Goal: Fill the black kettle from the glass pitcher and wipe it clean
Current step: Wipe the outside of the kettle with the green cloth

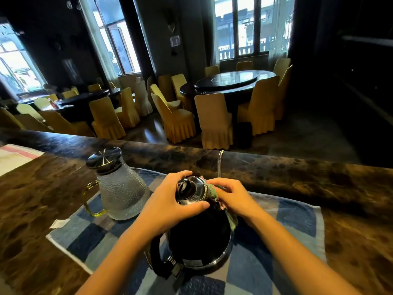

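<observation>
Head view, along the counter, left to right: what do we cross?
Order: flat white sheet with a red stripe → small white paper scrap → textured glass pitcher with a steel lid → left hand → black kettle → right hand, pressing a green cloth to the kettle.

One black kettle [200, 231], one glass pitcher [121, 188], one green cloth [212, 191], one checked towel [297, 213], two hands [170, 201] [234, 196].

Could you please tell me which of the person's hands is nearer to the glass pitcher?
Left. The left hand grips the top of the black kettle, just right of the glass pitcher. The right hand holds a green cloth against the kettle's other side.
</observation>
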The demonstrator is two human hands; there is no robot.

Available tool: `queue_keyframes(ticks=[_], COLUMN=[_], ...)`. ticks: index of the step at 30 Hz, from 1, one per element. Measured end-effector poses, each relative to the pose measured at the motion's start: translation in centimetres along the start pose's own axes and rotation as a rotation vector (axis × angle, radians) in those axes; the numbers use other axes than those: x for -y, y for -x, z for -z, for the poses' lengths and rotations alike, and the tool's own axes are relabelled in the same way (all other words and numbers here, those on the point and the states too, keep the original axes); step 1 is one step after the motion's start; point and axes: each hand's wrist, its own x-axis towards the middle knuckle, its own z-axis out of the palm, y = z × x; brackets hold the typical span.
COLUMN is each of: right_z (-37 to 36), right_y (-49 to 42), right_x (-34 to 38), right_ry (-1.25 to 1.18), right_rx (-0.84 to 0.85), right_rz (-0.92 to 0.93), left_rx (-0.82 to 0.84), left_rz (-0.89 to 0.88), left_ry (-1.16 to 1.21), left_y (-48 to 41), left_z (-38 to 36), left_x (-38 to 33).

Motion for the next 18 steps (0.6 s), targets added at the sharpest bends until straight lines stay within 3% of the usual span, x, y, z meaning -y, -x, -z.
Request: queue_keyframes(ticks=[3, 7, 12, 14, 16, 18], right_z=[1.2, 2.7, 3.1, 3.9, 3.7, 3.1], right_y=[-0.5, -0.4, -1.1, -1.1, -0.8, -1.4], right_x=[-0.2, -1.4, -1.9, -3.4, -3.9, -3.9], right_ry=[0.139, 0.622, 1.294, 1.160, 0.654, 0.009], right_rx=[0.046, 0.090, 0.139, -0.060, -0.493, -0.906], right_rz=[0.030, 0.035, 0.310, 0.421, 0.312, 0.043], left_rx=[-0.004, 0.027, 0.048, 0.043, 0.041, 0.051], left_rz=[-0.019, -0.014, -0.004, -0.003, -0.001, -0.005], left_ry=[-0.008, -0.015, -0.001, 0.003, 0.004, 0.003], left_y=[-0.3, -0.8, -0.8, -0.8, -0.7, -0.7], left_z=[-0.1, 0.0, -0.1, -0.1, 0.0, 0.0], left_x=[0.0, -0.1, -0.2, -0.2, -0.2, -0.2])
